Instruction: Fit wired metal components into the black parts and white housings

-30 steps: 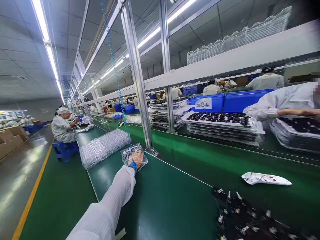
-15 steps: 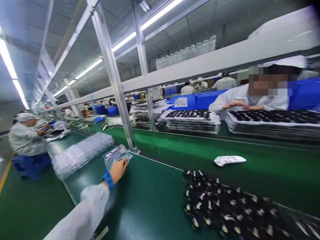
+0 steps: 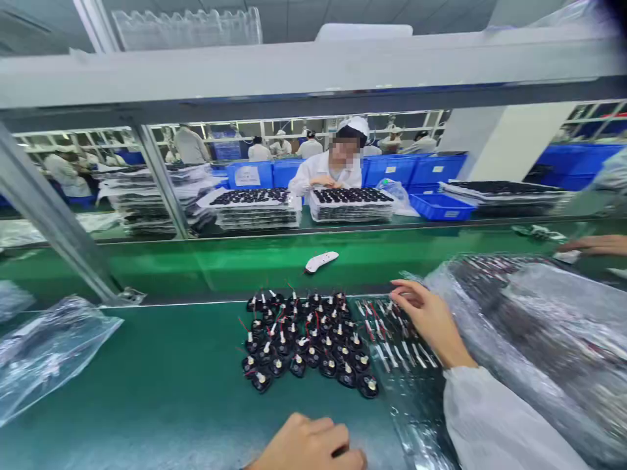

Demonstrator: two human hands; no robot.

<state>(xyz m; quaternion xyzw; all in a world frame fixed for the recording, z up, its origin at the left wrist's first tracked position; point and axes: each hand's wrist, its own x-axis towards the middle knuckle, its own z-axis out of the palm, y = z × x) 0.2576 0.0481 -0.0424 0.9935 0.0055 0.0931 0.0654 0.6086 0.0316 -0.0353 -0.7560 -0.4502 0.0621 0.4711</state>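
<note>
Head view: two bare hands beside black parts (image 3: 304, 339) clustered near the green table's (image 3: 171, 372) far edge.
Bare tabletop lies open between the cluster and a plastic bag (image 3: 44, 346) leftward; a plastic-covered heap (image 3: 553, 346) crowds the right side. The left hand (image 3: 311, 447) is curled at the near side, its grip impossible to tell; the right hand (image 3: 428, 320), fingers slightly apart, is over wired pieces (image 3: 390, 354), contact unclear. Beyond the edge, a green strip (image 3: 220, 267) bears a white part (image 3: 321, 262); across it sits a person in white (image 3: 313, 170).
</note>
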